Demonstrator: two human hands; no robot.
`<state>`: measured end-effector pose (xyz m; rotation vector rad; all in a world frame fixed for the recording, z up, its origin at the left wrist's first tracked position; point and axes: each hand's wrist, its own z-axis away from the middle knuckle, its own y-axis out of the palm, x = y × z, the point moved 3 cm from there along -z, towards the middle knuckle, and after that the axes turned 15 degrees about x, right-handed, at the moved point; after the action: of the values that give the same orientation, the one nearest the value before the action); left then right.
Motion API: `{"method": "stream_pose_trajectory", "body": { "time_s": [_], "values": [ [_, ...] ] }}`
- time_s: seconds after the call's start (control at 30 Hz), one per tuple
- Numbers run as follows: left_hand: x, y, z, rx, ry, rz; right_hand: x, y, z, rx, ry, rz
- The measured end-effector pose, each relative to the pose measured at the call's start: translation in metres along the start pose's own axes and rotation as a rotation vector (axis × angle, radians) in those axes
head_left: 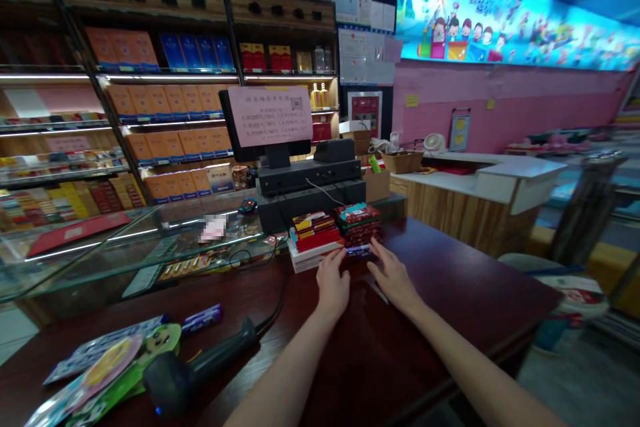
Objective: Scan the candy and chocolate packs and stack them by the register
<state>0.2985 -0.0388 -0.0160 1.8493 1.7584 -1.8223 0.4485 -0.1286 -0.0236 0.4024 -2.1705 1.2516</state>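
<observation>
My left hand (333, 283) is open beside the stacked white boxes (309, 259), its fingertips near their front corner; I cannot tell whether they touch. Red and yellow packets (316, 232) lie on those boxes. Between the fingertips of both hands, a small purple-wrapped packet (358, 251) rests on the table. Behind it stands a pile of dark red packets (358, 223) with a teal-marked one on top. My right hand (395, 280) is open too, fingers stretched toward the purple packet's right end. Beneath it lies a thin pale strip (377, 291), partly covered.
A black barcode scanner (200, 367) lies on the dark red table (450, 267), its cable running back. Left of it are colourful flat packages (115, 367) and another purple packet (203, 318). A monitor (270, 120) stands behind, beside a glass display case (170, 233).
</observation>
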Motion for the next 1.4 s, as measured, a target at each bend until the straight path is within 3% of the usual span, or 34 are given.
{"method": "stream_pose_trajectory", "body": {
  "time_s": [0.17,0.43,0.73,1.4],
  "values": [
    [-0.001,0.026,-0.006,0.11,-0.116,-0.096,-0.016,-0.009,0.0,0.095,0.072,0.289],
    [-0.003,0.05,-0.015,0.198,-0.179,-0.163,-0.035,-0.009,-0.005,0.213,0.111,0.414],
    [-0.005,0.056,-0.026,0.293,-0.26,-0.243,-0.047,-0.006,-0.011,0.342,0.218,0.476],
    [-0.006,0.055,-0.031,0.353,-0.29,-0.285,-0.054,0.0,-0.015,0.378,0.216,0.448]
  ]
}}
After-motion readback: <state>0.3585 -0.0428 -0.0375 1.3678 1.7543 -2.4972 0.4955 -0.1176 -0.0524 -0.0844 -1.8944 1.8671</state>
